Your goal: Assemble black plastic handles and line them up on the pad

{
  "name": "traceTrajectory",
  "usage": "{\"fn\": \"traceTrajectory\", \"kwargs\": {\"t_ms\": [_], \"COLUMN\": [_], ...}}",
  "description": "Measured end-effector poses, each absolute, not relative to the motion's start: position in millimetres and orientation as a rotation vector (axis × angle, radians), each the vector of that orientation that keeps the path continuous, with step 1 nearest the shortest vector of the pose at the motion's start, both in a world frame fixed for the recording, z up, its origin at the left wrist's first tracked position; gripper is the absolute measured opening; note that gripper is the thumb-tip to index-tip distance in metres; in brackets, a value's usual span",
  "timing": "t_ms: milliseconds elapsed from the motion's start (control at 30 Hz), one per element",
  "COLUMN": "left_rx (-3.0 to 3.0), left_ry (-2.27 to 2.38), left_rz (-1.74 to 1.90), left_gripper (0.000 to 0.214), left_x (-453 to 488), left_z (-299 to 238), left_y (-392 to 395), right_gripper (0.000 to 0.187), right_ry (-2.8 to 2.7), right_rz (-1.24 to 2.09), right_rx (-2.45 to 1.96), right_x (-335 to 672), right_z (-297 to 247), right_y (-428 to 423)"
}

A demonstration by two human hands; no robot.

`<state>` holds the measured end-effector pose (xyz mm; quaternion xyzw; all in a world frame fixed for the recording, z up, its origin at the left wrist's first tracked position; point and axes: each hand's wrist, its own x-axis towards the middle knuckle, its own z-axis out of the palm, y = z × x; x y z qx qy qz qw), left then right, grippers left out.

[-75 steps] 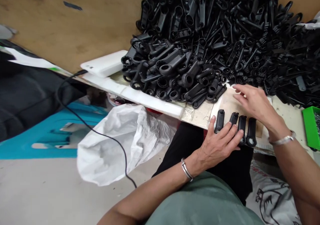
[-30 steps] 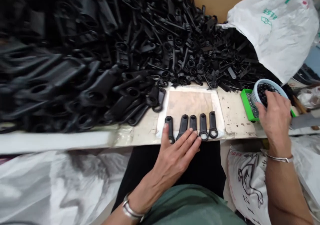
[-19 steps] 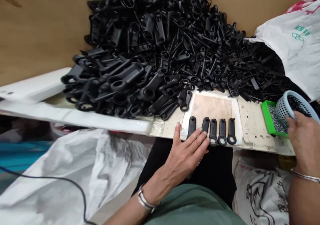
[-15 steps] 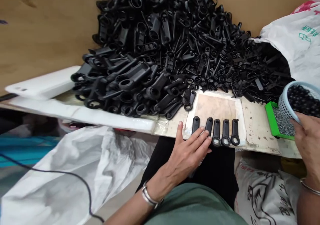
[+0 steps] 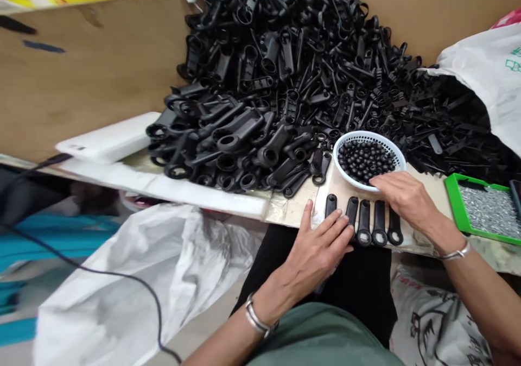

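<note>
Several black plastic handle-shaped parts (image 5: 379, 219) with a ring at one end lie in a row along the table's front edge. My left hand (image 5: 319, 246) rests flat, fingers stretched out, over the lower ends of the parts at the left of the row. A light blue perforated basket (image 5: 401, 162) stands just behind the row and holds many small black balls (image 5: 362, 157). My right hand (image 5: 402, 197) is closed on the front rim of this basket; its fingertips are partly hidden.
A large heap of black plastic parts (image 5: 260, 83) covers the back of the table. To the right is a green tray (image 5: 456, 206) of small metal pieces. A white plastic box (image 5: 109, 138) sits at the left, and a white sack (image 5: 480, 67) at the right.
My right hand has brought the basket of balls left, from above the green tray to behind the row. My left hand stays on the parts. The view has shifted somewhat.
</note>
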<state>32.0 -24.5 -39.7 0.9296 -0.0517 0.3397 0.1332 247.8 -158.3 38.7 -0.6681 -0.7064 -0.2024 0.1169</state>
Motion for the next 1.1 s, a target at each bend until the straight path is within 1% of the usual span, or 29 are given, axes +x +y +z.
{"fn": "traceTrajectory", "kwargs": {"t_ms": [200, 267, 367, 433, 500, 567, 633, 733, 767, 900, 933, 1000, 1100], "left_rx": [2.678, 2.670, 2.662, 2.655, 2.650, 2.647, 2.639, 2.620, 2.620, 2.654, 2.655, 2.646, 2.648], "left_ry": [-0.159, -0.171, -0.180, -0.173, -0.174, -0.167, -0.142, -0.078, -0.066, -0.070, -0.077, -0.090, -0.113], "left_rz": [0.961, 0.955, 0.942, 0.934, 0.954, 1.011, 1.083, 1.156, 1.168, 1.181, 1.186, 1.205, 1.232], "left_gripper": [0.021, 0.021, 0.023, 0.023, 0.023, 0.021, 0.020, 0.023, 0.024, 0.025, 0.026, 0.027, 0.028], "left_x": [32, 32, 29, 27, 26, 27, 28, 30, 31, 32, 32, 32, 32], "left_z": [-41, -40, -39, -38, -36, -33, -30, -27, -26, -25, -24, -24, -23], "left_y": [-24, -23, -22, -21, -21, -19, -15, -7, -4, 6, 7, 10, 12], "right_gripper": [0.034, 0.031, 0.024, 0.030, 0.033, 0.032, 0.032, 0.031, 0.032, 0.048, 0.048, 0.041, 0.031], "right_ry": [-2.099, -2.086, -2.012, -1.897, -1.750, -1.669, -1.650, -1.654, -1.678, -1.851, -1.856, -1.745, -1.332], "right_rz": [-0.563, -0.508, -0.275, -0.066, 0.042, 0.014, -0.107, -0.197, -0.173, 0.034, 0.028, -0.115, -0.340], "right_rx": [-2.049, -2.082, -2.085, -2.069, -2.080, -2.148, -2.286, -2.484, -2.505, -2.491, -2.482, -2.499, -2.701], "right_x": [261, 260, 260, 263, 270, 279, 284, 283, 280, 269, 268, 267, 270], "right_z": [30, 31, 43, 56, 67, 73, 72, 65, 62, 58, 58, 58, 60], "right_y": [-141, -143, -150, -154, -152, -143, -128, -104, -96, -78, -78, -82, -95]}}
